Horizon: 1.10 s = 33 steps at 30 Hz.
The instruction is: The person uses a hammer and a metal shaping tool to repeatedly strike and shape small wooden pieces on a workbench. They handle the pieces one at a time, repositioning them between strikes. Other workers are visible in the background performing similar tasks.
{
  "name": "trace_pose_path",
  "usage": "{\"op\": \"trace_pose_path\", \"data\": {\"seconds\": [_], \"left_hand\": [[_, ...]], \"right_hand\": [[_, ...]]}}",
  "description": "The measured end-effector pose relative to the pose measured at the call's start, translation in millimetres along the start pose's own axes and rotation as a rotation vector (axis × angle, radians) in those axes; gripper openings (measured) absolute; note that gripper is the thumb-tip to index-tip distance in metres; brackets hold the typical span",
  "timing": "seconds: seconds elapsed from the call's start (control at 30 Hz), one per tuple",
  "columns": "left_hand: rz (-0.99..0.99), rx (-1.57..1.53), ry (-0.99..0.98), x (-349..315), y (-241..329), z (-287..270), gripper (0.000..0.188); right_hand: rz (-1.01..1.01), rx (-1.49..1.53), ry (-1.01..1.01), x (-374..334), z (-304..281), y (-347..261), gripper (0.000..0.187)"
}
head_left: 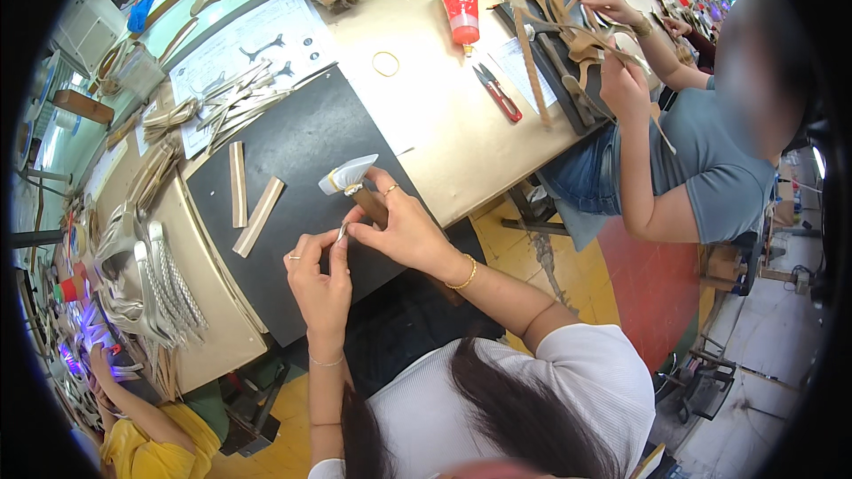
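Observation:
My right hand (404, 229) is closed round the brown handle of a hammer (348, 176), whose head is wrapped in white material with a band round it. Close against it, my left hand (321, 273) pinches a small pale piece (343, 231), perhaps a strip end. The right thumb and a fingertip meet the left fingertips at this piece, and most of it is hidden. Both hands are over the near part of a black mat (293, 133). Two short tan strips (238, 184) lie on the mat, left of my hands.
Pale strips and braided straps (169, 288) are heaped at the left. Beyond the mat lie a printed sheet (253, 44) and a rubber band (385, 64). Red-handled snips (499, 93) and a red-labelled bottle (461, 13) are farther right. Co-workers sit at right and lower left.

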<state>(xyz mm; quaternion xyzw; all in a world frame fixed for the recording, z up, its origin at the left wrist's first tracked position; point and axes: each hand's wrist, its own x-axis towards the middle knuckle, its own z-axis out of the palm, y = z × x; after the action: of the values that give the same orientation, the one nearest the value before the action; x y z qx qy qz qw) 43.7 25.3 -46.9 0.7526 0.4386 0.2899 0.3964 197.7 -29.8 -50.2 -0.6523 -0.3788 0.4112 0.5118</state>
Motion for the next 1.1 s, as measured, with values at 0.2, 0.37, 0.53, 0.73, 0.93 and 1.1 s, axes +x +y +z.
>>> {"op": "trace_pose_path", "data": {"seconds": [0.2,0.37,0.53,0.73,0.93,1.1], "left_hand": [[0.026,0.093,-0.065,-2.2,2.0,-1.0,0.011],[-0.162,-0.259,-0.098,-1.9,-3.8,-2.8,0.009],[-0.337,-0.639,-0.175,-1.5,-11.7,-6.5,0.014],[-0.302,-0.429,-0.207,1.5,-11.5,-6.7,0.016],[-0.317,-0.420,-0.244,-1.6,-13.7,-7.8,0.016],[-0.444,-0.732,-0.329,-2.0,-22.2,-14.0,0.018]], "right_hand": [[0.013,0.037,0.036,-0.1,3.8,12.4,0.066],[0.144,0.356,-0.080,5.1,-7.6,6.3,0.072],[0.284,0.630,-0.207,0.6,-23.3,-2.2,0.081],[0.020,0.067,-0.090,7.4,-11.3,9.9,0.076],[0.146,0.286,-0.127,2.4,-17.1,8.3,0.077],[0.318,0.594,-0.135,0.6,-33.0,-3.4,0.077]]}}
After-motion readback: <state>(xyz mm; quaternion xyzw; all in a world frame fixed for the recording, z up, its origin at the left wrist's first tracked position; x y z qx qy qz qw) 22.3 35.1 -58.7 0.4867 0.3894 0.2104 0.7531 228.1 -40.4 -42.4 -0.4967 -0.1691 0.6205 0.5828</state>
